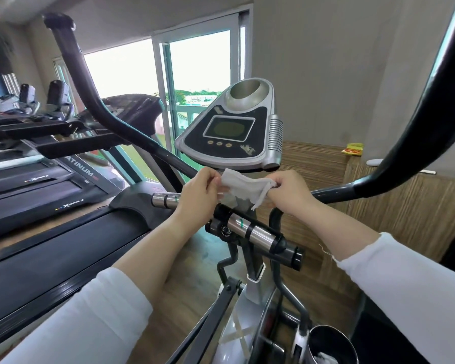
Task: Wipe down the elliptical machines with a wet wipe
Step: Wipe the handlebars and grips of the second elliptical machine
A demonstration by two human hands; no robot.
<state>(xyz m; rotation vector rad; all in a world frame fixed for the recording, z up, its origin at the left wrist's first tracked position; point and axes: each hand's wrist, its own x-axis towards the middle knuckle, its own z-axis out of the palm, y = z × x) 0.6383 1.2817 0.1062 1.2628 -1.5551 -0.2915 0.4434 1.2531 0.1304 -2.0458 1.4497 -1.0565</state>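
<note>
two hands hold a white wet wipe [243,189] between them, just below the front edge of the console [231,127] of the elliptical machine [255,282]. the left hand [197,190] pinches the wipe's left edge between thumb and curled fingers. the right hand [289,191] has its fingers curled round the bunched right end. the wipe is pulled loosely open between them, crumpled, with one corner hanging down toward the near chrome grip [250,229] on the fixed handlebar; whether it touches the bar i cannot tell. a second chrome grip [164,200] sticks out just left of the left hand. both forearms come up from the bottom of the view in white sleeves [90,319] pushed back from the wrists. the console has a small grey screen, three round buttons beneath it and a silver cup-shaped recess on top. one black swing arm [90,90] curves up at the left of the console and another [418,127] at the right. several treadmills [50,179] stand in a row to the left, in front of a glass sliding door [195,61]. a wood-grain desk [378,200] runs along the wall at the right, with a yellow packet [353,149] and a small white object [374,162] on top. a dark round bin [331,345] sits at the lower right with something white inside.
</note>
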